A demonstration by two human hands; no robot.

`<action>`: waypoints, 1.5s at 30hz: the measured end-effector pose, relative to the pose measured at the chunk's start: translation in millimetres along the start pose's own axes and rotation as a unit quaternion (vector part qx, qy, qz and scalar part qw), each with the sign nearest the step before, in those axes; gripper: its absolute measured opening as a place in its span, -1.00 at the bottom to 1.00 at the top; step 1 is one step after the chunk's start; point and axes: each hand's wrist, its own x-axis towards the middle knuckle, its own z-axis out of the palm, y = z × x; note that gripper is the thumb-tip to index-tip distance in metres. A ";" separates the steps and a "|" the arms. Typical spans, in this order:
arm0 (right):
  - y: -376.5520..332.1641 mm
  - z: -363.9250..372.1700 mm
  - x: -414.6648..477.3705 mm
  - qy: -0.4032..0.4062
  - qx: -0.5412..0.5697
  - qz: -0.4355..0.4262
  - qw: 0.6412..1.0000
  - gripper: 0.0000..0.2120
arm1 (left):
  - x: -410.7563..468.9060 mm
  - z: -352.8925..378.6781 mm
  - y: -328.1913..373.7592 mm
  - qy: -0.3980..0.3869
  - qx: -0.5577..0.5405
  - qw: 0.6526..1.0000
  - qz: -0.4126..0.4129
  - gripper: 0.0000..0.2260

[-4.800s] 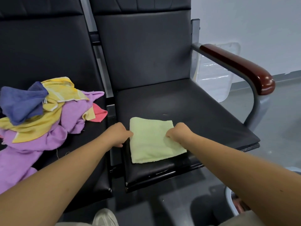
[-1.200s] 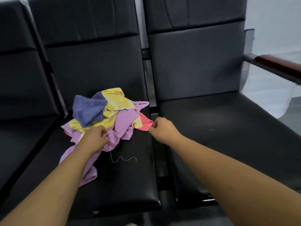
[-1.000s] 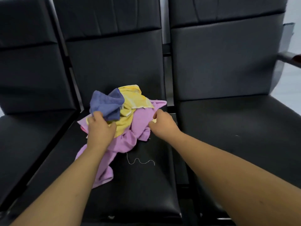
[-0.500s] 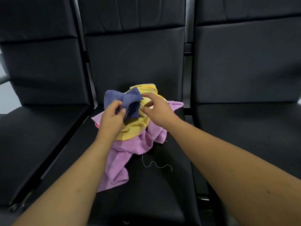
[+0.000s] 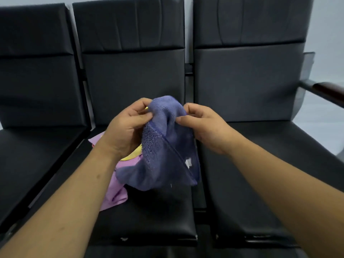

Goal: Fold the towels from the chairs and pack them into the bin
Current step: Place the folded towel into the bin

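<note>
A blue towel (image 5: 163, 155) hangs in the air above the middle chair seat (image 5: 152, 216), crumpled, with a small white label near its right edge. My left hand (image 5: 128, 127) pinches its top left part and my right hand (image 5: 202, 125) pinches its top right part. Under and behind it a pile of towels stays on the seat: a purple towel (image 5: 115, 190) spreads toward the front left and a yellow towel (image 5: 133, 153) shows just below my left wrist. The bin is out of view.
Three black padded chairs stand in a row. The left seat (image 5: 33, 161) and the right seat (image 5: 275, 183) carry nothing. A dark wooden armrest (image 5: 327, 90) juts out at the far right, before a pale wall.
Both hands have lifted the blue towel off the pile and drawn it up toward me. The view has swung left from the right chair, where a folded green towel lay earlier.
</note>
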 end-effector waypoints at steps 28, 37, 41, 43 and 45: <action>-5.7 -134.8 -147.5 0.080 -0.312 0.124 0.938 -0.71 | 33.9 150.7 -82.6 0.022 0.211 0.968 -0.131 -0.92; 26.0 -190.4 -169.5 0.087 -0.461 0.313 0.826 -0.83 | 33.5 102.3 -83.4 0.046 0.473 0.872 -0.119 -0.95; 36.5 -191.5 -162.7 0.293 -0.188 0.255 0.902 -0.83 | 38.7 102.3 -83.9 0.018 0.694 0.718 -0.058 -0.84; 39.7 -187.4 -156.1 0.354 -0.091 0.201 0.909 -0.82 | 45.2 104.2 -88.4 0.061 0.616 0.782 -0.072 -0.87; 39.1 -188.1 -151.9 0.403 -0.119 0.129 0.898 -0.79 | 51.1 109.2 -91.4 0.118 0.471 0.872 -0.066 -0.89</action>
